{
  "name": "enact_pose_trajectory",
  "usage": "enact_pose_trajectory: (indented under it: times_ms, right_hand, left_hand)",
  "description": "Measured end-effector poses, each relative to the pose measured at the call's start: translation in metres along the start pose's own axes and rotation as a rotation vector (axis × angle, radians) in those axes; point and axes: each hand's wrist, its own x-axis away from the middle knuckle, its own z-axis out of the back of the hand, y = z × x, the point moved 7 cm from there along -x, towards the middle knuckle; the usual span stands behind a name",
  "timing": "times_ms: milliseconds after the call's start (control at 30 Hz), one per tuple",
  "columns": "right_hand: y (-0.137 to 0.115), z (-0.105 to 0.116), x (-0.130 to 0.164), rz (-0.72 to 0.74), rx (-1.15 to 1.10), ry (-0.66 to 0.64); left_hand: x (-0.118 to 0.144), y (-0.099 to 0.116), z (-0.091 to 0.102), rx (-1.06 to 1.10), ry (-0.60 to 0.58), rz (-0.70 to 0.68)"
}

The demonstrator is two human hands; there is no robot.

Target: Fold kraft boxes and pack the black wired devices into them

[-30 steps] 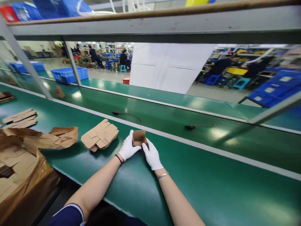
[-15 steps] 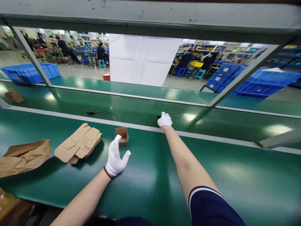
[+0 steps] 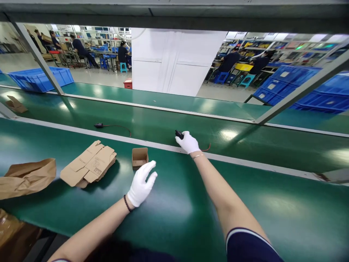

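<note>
- Right hand (image 3: 188,143), white-gloved, is stretched forward across the pale dividing strip, fingers curled around a small black part (image 3: 179,134); its thin reddish lead (image 3: 206,148) trails out beside the wrist.
- Left hand (image 3: 141,184), also gloved, hovers above the green surface (image 3: 177,214), fingers spread and holding nothing, just short of the small open box (image 3: 140,157).
- Box stands upright on the near surface, top open, nothing to be seen inside.
- Judged progress: box is formed and set down; part is gripped but not yet in the box. Filling and closing remain.
- Stack of flat carton blanks (image 3: 88,165) lies left of the box; brown paper bag (image 3: 25,177) further left.
- Second black part with lead (image 3: 98,125) lies on the far belt, untouched.
</note>
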Motion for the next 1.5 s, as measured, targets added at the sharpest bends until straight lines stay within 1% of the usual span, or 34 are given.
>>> enact_pose_trajectory:
  times_ms: [67, 100, 133, 200, 233, 267, 333, 367, 400, 433, 500, 567, 633, 667, 700, 767, 833, 867, 900, 933, 967, 1000, 1033, 1100, 1133, 1167, 1200, 1267, 1367, 1400, 1433, 1500]
  right_hand:
    - [-0.032, 0.004, 0.056, 0.092, -0.104, 0.124]
    - [-0.050, 0.008, 0.087, 0.163, -0.131, 0.188]
    - [-0.070, 0.011, 0.117, 0.254, -0.136, 0.227]
    - [-0.102, 0.018, 0.169, 0.399, -0.097, 0.237]
    - [-0.114, 0.022, 0.188, 0.462, -0.071, 0.209]
    - [-0.123, 0.027, 0.202, 0.519, -0.046, 0.165]
    - [-0.132, 0.039, 0.217, 0.622, -0.005, 0.076]
    - [-0.133, 0.046, 0.220, 0.665, 0.012, 0.053]
    - [-0.131, 0.054, 0.220, 0.696, 0.020, 0.057]
    - [-0.128, 0.063, 0.220, 0.721, 0.017, 0.085]
    - [-0.122, 0.081, 0.220, 0.773, -0.027, 0.198]
    - [-0.117, 0.096, 0.222, 0.820, -0.109, 0.344]
    - [-0.112, 0.106, 0.224, 0.812, -0.209, 0.463]
    - [-0.109, 0.108, 0.223, 0.792, -0.269, 0.495]
    - [-0.108, 0.108, 0.222, 0.771, -0.336, 0.497]
    - [-0.108, 0.102, 0.215, 0.731, -0.467, 0.435]
    - [-0.112, 0.090, 0.208, 0.712, -0.560, 0.310]
    - [-0.116, 0.083, 0.205, 0.713, -0.592, 0.236]
    - [-0.119, 0.077, 0.203, 0.713, -0.620, 0.175]
    - [-0.120, 0.073, 0.202, 0.708, -0.651, 0.146]
    - [-0.119, 0.072, 0.202, 0.698, -0.692, 0.159]
    - [-0.116, 0.075, 0.202, 0.681, -0.741, 0.215]
    - [-0.111, 0.080, 0.203, 0.661, -0.791, 0.304]
    - [-0.100, 0.090, 0.208, 0.642, -0.866, 0.488]
    - [-0.096, 0.094, 0.210, 0.643, -0.882, 0.549]
    - [-0.094, 0.096, 0.211, 0.645, -0.882, 0.576]
    - [-0.094, 0.096, 0.211, 0.645, -0.877, 0.573]
    - [-0.097, 0.091, 0.207, 0.631, -0.877, 0.516]
    - [-0.107, 0.079, 0.200, 0.617, -0.896, 0.392]
    - [-0.112, 0.075, 0.199, 0.627, -0.892, 0.338]
    - [-0.119, 0.071, 0.199, 0.649, -0.876, 0.267]
    - [-0.133, 0.063, 0.204, 0.724, -0.815, 0.085]
  left_hand:
    - [-0.005, 0.003, -0.023, 0.251, -0.048, 0.240]
    - [-0.008, 0.006, -0.032, 0.357, -0.033, 0.319]
    - [-0.011, 0.010, -0.037, 0.436, 0.011, 0.370]
    - [-0.017, 0.015, -0.034, 0.525, 0.158, 0.420]
    - [-0.019, 0.016, -0.028, 0.553, 0.224, 0.431]
    - [-0.020, 0.016, -0.021, 0.585, 0.271, 0.437]
    - [-0.022, 0.016, -0.006, 0.705, 0.291, 0.433]
    - [-0.022, 0.016, 0.002, 0.786, 0.276, 0.424]
    - [-0.021, 0.017, 0.010, 0.870, 0.256, 0.418]
    - [-0.020, 0.018, 0.018, 0.947, 0.233, 0.418]
    - [-0.016, 0.021, 0.028, 1.048, 0.156, 0.420]
    - [-0.010, 0.027, 0.031, 1.059, 0.031, 0.415]
    - [-0.001, 0.033, 0.027, 1.032, -0.105, 0.420]
    - [0.004, 0.036, 0.022, 1.022, -0.181, 0.430]
    - [0.009, 0.039, 0.016, 1.020, -0.265, 0.443]
    - [0.020, 0.049, 0.003, 1.037, -0.436, 0.449]
    - [0.027, 0.059, -0.006, 1.037, -0.570, 0.406]
    - [0.028, 0.063, -0.007, 1.024, -0.604, 0.374]
    - [0.028, 0.065, -0.007, 1.008, -0.617, 0.343]
    - [0.027, 0.065, -0.007, 0.991, -0.617, 0.325]
    - [0.026, 0.063, -0.006, 0.974, -0.612, 0.330]
    - [0.024, 0.059, -0.006, 0.958, -0.598, 0.355]
    - [0.022, 0.054, -0.005, 0.943, -0.576, 0.391]
    - [0.018, 0.045, -0.001, 0.928, -0.512, 0.455]
    - [0.016, 0.042, 0.003, 0.930, -0.474, 0.462]
    - [0.014, 0.042, 0.006, 0.944, -0.437, 0.451]
    - [0.013, 0.043, 0.009, 0.962, -0.419, 0.430]
    - [0.013, 0.049, 0.011, 0.983, -0.457, 0.398]
    - [0.018, 0.057, 0.009, 0.953, -0.599, 0.397]
    - [0.018, 0.059, 0.010, 0.927, -0.627, 0.399]
    - [0.018, 0.061, 0.012, 0.896, -0.628, 0.392]
    - [0.016, 0.064, 0.019, 0.831, -0.582, 0.348]
